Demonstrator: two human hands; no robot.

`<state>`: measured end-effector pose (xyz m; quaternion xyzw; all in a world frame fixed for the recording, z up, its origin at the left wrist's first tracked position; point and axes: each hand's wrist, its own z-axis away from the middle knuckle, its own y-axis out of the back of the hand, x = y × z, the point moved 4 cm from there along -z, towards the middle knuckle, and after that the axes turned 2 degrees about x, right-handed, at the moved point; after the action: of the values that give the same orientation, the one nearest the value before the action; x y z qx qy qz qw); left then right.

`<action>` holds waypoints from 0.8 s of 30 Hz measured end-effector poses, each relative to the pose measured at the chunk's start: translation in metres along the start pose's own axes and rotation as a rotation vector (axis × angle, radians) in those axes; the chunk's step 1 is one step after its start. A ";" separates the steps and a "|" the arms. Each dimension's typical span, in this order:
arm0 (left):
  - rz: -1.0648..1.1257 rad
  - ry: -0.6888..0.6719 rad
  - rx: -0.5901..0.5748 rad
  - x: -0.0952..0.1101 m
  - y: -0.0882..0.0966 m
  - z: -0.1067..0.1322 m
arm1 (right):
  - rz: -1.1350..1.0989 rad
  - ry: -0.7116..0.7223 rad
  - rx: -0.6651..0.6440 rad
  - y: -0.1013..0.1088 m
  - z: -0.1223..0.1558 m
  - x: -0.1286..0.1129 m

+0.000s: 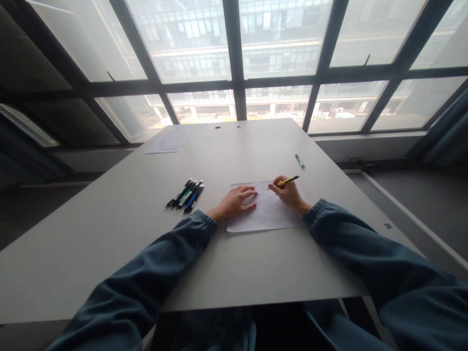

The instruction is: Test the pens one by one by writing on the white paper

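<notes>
A sheet of white paper (266, 219) lies on the white table in front of me. Across its left part rests my left hand (238, 201), flat with the fingers spread. My right hand (287, 192) is closed around a yellow pen (287, 181) with a dark end. The pen's tip points down at the upper part of the sheet; whether it touches the paper I cannot tell. Faint marks show on the page, too small to read. Left of my left hand lies a bunch of pens (185, 195), mostly black, with some green and blue among them.
A single green pen (300, 161) lies farther off to the right. More papers (163, 141) are at the table's far left corner. The white table (234, 273) reaches to large windows (278, 39). A small dark mark (387, 225) is near the right edge.
</notes>
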<state>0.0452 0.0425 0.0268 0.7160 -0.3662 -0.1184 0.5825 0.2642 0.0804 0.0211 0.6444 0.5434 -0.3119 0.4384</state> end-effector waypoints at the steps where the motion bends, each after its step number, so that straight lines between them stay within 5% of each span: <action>1: 0.016 0.011 0.020 0.000 0.001 0.000 | -0.041 0.003 -0.024 -0.001 0.000 -0.003; 8: 0.226 0.046 0.337 0.001 0.017 -0.002 | -0.289 -0.093 -0.248 -0.007 0.009 -0.018; 16: 0.148 -0.079 0.219 0.012 0.016 -0.001 | -0.351 -0.157 -0.381 -0.011 0.014 -0.025; 24: 0.169 -0.010 0.423 0.002 0.020 -0.001 | -0.556 -0.292 -0.361 -0.008 0.011 -0.019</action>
<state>0.0390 0.0408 0.0456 0.7884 -0.4445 0.0066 0.4252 0.2529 0.0625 0.0307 0.3327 0.6759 -0.4070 0.5165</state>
